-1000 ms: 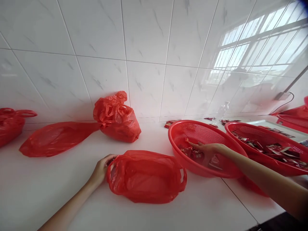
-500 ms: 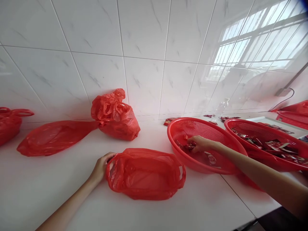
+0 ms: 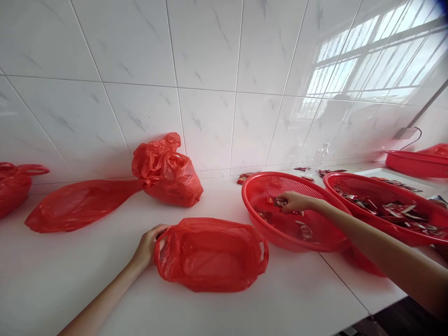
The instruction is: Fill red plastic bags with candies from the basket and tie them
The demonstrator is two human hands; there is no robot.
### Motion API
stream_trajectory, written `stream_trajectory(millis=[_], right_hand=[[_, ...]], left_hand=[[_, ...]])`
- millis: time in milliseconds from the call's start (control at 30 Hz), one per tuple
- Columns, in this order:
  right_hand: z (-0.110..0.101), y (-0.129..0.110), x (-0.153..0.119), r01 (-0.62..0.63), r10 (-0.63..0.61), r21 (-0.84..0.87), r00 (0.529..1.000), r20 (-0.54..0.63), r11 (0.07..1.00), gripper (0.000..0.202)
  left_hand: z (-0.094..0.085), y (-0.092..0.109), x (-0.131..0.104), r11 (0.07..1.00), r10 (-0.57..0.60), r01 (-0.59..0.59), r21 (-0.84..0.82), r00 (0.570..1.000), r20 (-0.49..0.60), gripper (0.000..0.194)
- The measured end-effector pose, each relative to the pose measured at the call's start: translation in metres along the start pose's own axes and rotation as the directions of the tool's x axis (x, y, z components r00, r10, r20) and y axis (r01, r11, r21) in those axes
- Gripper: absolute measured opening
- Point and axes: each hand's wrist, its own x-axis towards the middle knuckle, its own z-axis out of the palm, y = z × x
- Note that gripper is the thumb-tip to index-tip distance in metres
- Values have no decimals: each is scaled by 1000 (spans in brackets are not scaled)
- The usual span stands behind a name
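An open red plastic bag (image 3: pixel 213 256) sits on the white counter, its mouth spread wide and facing up. At its left handle is my left hand (image 3: pixel 150 245), fingers closed on the bag's edge and partly hidden behind it. My right hand (image 3: pixel 296 203) reaches into a red perforated basket (image 3: pixel 259 228) and pinches a dark red packet (image 3: pixel 281 202). A few more small packets (image 3: pixel 304 230) lie on the basket's floor below that hand.
Beside it on the right, a second red basket (image 3: pixel 371 224) holds several packets. A tied, full red bag (image 3: pixel 171 179) leans at the tiled wall, near a flat red bag (image 3: pixel 84 203). Behind the baskets stand a clear bottle (image 3: pixel 319 158) and a white tray (image 3: pixel 427 189).
My right hand has risen slightly from the packets in the basket, with a packet now showing at its fingertips. My left hand remains at the bag; the view has shifted a little.
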Motion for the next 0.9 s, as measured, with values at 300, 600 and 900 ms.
stream_trajectory(millis=[300, 600, 900], right_hand=[[-2, -3, 49, -92, 94, -39, 994, 59, 995, 73], [11, -23, 54, 74, -65, -113, 995, 81, 991, 53], [3, -30, 58, 175, -171, -110, 984, 43, 978, 29]], left_hand=[[1, 10, -3, 1000, 11, -11, -15, 1000, -22, 19], [1, 10, -3, 1000, 10, -10, 17, 999, -40, 20], [2, 6, -3, 1000, 19, -18, 22, 1000, -17, 18]])
